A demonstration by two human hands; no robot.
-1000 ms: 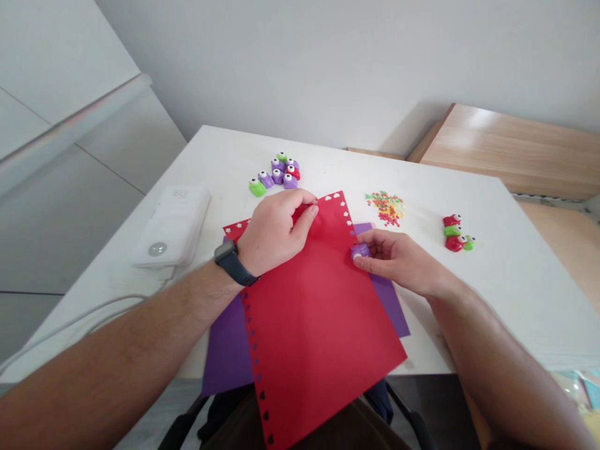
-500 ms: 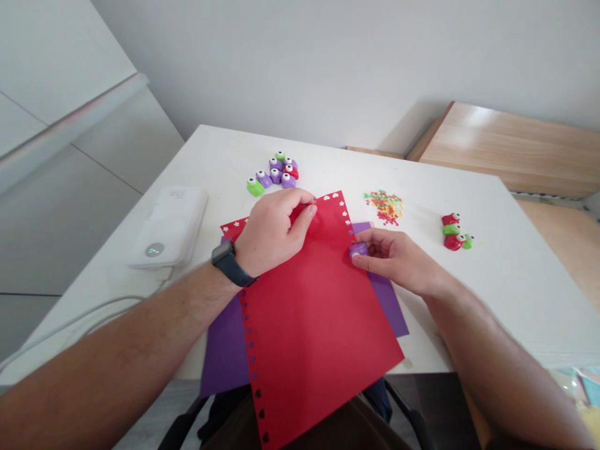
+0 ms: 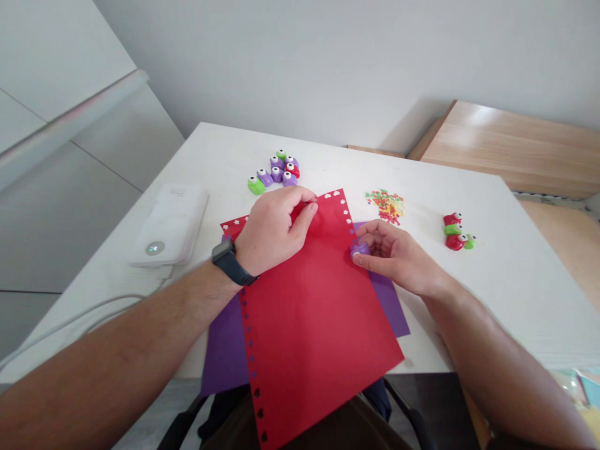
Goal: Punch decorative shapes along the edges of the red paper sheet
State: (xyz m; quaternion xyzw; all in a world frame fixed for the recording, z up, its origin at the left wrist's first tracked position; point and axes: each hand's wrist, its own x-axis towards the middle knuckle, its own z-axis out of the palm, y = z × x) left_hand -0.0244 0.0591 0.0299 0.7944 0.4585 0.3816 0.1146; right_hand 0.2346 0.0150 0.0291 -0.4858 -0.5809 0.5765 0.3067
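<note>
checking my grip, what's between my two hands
Head view: the red paper sheet lies between your left hand and right hand, which holds a purple craft punch at its edge.

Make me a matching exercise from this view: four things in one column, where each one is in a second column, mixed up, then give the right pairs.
Things
1. Dark watch
2. Small purple craft punch
3. Pile of coloured paper cut-outs
4. Purple paper sheet

Places
A. Partly under the red paper sheet
B. Pinched in the right hand
C. Around the wrist of the left hand
D. Loose on the white table

Right pairs: 1-C, 2-B, 3-D, 4-A
</note>
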